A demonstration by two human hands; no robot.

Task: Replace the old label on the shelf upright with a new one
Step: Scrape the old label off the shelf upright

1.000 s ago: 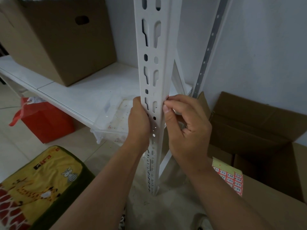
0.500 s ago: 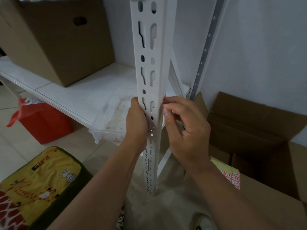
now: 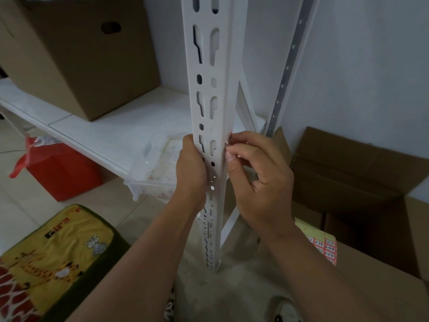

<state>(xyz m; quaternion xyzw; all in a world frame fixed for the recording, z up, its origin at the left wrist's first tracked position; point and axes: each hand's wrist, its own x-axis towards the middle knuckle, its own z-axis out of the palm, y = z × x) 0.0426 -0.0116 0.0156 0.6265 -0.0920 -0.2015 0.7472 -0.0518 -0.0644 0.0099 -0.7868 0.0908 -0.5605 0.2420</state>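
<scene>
A white slotted shelf upright (image 3: 210, 73) runs down the middle of the view to the floor. My left hand (image 3: 190, 173) grips its left edge at mid height. My right hand (image 3: 257, 177) is at the upright's right edge, thumb and fingertips pinching a small red and white label (image 3: 229, 137) that sticks out from that edge. Most of the label is hidden behind the fingers. A yellow sheet of red labels (image 3: 322, 245) lies on a cardboard box at the lower right.
A large cardboard box (image 3: 76, 54) stands on the white shelf (image 3: 97, 133). A clear plastic tray (image 3: 160, 173) overhangs the shelf edge. A red bag (image 3: 58, 173) and a yellow cushion (image 3: 46, 263) sit on the floor at left. Open cardboard boxes (image 3: 362, 182) fill the right.
My right hand has pulled slightly away from the upright's edge, and the red and white label now shows between its fingertips. My left hand keeps its grip.
</scene>
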